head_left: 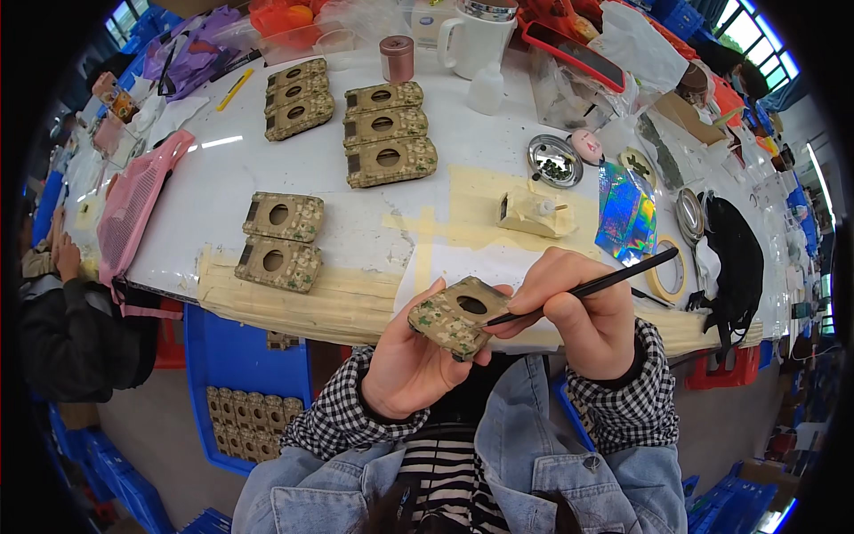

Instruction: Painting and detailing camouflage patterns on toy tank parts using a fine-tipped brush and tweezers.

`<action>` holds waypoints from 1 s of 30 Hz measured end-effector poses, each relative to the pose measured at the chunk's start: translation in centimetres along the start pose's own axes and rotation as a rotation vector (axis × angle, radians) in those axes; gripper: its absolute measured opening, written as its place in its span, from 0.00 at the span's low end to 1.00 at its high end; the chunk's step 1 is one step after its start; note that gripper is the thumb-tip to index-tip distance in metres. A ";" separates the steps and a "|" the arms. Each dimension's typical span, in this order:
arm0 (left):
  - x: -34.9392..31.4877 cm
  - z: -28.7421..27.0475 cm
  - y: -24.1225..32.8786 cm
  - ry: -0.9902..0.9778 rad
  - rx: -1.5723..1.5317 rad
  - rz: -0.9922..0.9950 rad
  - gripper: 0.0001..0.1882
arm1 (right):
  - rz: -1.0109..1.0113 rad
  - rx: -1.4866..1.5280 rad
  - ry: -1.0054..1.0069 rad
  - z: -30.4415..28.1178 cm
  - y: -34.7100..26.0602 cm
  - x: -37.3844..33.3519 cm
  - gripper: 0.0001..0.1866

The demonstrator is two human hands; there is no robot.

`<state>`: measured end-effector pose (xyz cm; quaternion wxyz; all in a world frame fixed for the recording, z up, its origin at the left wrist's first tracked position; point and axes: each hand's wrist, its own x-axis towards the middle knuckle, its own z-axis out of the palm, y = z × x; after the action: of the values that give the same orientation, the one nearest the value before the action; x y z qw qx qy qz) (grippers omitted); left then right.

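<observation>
My left hand (411,369) holds up a camouflage toy tank hull (445,325), a tan boxy shell with a round hole in its top and green speckles along its near side. Fingers and thumb grip it by the edges. In my right hand (578,311) is a slim black pair of tweezers (614,283), pinched between thumb and fingers, with its tip at the hull's right edge beside the hole. Fingertips of the right hand are close against that same edge. Two similar hulls (283,221) lie on the table to the left, in front of further hulls (387,125) in rows.
A round metal dish (556,162) holds small dark green bits. Near it are a taped block (535,214), shiny holographic sheets (625,212) and a tape roll (667,269). Behind stand a white mug (478,40) and small bottle (486,89). A blue crate (245,343) with more hulls is lower left.
</observation>
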<state>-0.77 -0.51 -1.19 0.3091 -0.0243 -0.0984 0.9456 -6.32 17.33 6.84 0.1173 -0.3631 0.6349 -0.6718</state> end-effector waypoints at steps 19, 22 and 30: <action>0.0 0.2 0.1 0.100 0.092 -0.016 0.29 | -0.015 -0.091 0.018 0.1 0.1 0.0 0.08; -0.1 0.2 0.1 0.106 0.090 -0.017 0.29 | -0.030 -0.106 0.009 0.0 0.2 0.1 0.08; 0.0 0.4 0.1 0.122 0.106 -0.010 0.29 | -0.046 -0.123 -0.011 -0.1 0.2 0.1 0.08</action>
<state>-0.82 -0.65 -0.78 0.3201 -0.0650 -0.0292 0.9447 -6.54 17.35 6.75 0.0828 -0.3880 0.6656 -0.6322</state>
